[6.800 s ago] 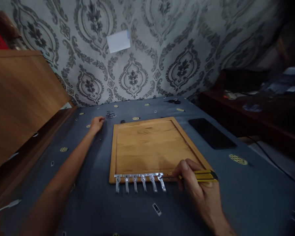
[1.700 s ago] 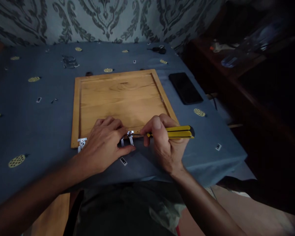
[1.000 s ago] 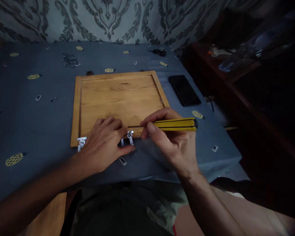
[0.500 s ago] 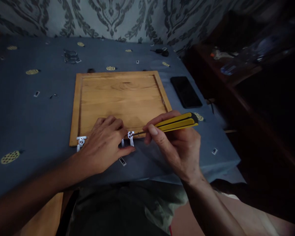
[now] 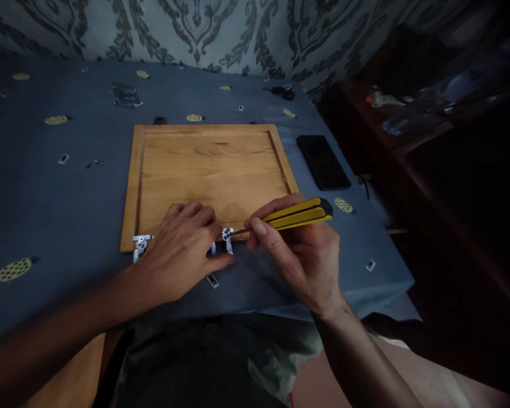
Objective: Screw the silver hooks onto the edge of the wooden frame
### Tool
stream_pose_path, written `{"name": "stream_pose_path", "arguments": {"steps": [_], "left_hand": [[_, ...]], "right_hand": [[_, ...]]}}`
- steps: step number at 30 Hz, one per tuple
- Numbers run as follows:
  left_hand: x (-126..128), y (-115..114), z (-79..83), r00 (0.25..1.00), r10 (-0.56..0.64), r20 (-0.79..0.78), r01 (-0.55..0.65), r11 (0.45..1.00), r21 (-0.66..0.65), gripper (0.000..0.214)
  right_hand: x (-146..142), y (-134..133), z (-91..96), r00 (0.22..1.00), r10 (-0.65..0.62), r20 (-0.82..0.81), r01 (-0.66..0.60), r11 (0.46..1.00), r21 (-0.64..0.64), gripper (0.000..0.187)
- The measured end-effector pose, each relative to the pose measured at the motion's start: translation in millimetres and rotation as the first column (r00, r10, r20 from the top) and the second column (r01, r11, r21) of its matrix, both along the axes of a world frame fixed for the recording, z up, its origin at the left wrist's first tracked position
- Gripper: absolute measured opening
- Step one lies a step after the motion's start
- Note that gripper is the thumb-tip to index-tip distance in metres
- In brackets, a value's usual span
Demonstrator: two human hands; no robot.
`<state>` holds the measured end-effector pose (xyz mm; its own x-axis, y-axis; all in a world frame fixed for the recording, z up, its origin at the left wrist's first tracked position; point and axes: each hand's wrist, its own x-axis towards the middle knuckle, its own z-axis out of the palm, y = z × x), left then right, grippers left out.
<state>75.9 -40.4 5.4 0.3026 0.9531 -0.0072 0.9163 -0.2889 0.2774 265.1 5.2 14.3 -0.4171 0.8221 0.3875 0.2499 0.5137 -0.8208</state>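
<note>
A wooden cabinet door (image 5: 212, 170) lies flat on a blue patterned cloth. In my right hand (image 5: 301, 255) is a yellow and black screwdriver (image 5: 300, 215), its thin shaft pointing left to a metal hinge (image 5: 228, 234) on the door's near edge. My left hand (image 5: 185, 249) is closed on this hinge, fingers on the door's edge and thumb below; its palm hides the hinge's left part. Left of that hand, a second metal hinge (image 5: 141, 245) sits at the door's near left corner.
A black phone (image 5: 323, 161) lies right of the door. Two small dark screws (image 5: 92, 164) are on the cloth at left. Clear glasses-like item (image 5: 125, 95) and dark keys (image 5: 283, 92) lie behind the door. A dark red wooden cabinet (image 5: 391, 141) stands at right.
The screwdriver's handle and my right hand have shifted slightly left, with the tip still at the hinge. My left hand keeps its place. The view has tilted a little.
</note>
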Motion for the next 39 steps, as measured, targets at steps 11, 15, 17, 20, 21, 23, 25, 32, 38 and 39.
{"name": "stream_pose_path", "arguments": {"steps": [11,15,17,20,21,23,25,32,38,39], "left_hand": [[0.3,0.9,-0.6,1.000,0.007,0.002,-0.007,1.000,-0.009,0.032],[0.1,0.1,-1.7,1.000,0.010,0.019,-0.011,1.000,0.015,0.032],[-0.1,-0.2,-1.8,1.000,0.009,0.025,-0.010,1.000,0.022,0.031],[-0.2,-0.3,-1.9,1.000,0.007,0.027,-0.008,1.000,0.023,0.031],[-0.2,-0.3,-2.0,1.000,0.007,0.029,-0.008,1.000,0.026,0.031],[0.0,-0.2,-2.2,0.999,0.009,0.035,-0.010,0.999,0.031,0.030],[0.1,-0.2,-2.2,0.999,0.012,0.035,-0.013,0.999,0.031,0.029],[-0.9,-1.0,-2.5,1.000,-0.003,0.024,0.002,1.000,0.023,0.032],[-2.2,-1.3,-3.9,1.000,-0.011,0.022,0.010,0.998,0.059,0.030],[-2.1,-1.1,-3.6,1.000,-0.013,0.021,0.012,0.998,0.058,0.029]], "right_hand": [[6.5,16.0,17.0,0.964,0.263,0.048,-0.259,0.963,-0.071,0.029],[6.2,12.2,17.4,0.984,0.176,0.023,-0.173,0.980,-0.093,0.031],[5.9,10.5,16.0,0.997,0.081,0.002,-0.081,0.994,-0.079,0.030],[5.1,11.0,12.3,0.999,0.029,-0.029,-0.031,0.997,-0.066,0.028],[4.8,11.6,11.1,0.999,0.034,-0.027,-0.036,0.997,-0.067,0.029],[4.0,12.4,9.4,0.999,0.045,-0.016,-0.046,0.997,-0.064,0.033],[3.3,12.3,8.7,0.999,0.040,-0.016,-0.041,0.997,-0.070,0.034],[3.9,12.3,7.3,0.997,0.074,-0.028,-0.077,0.990,-0.121,0.030],[8.0,19.0,9.7,0.979,0.204,-0.007,-0.204,0.972,-0.114,0.029],[8.8,20.1,10.3,0.976,0.219,0.001,-0.217,0.970,-0.113,0.027]]}}
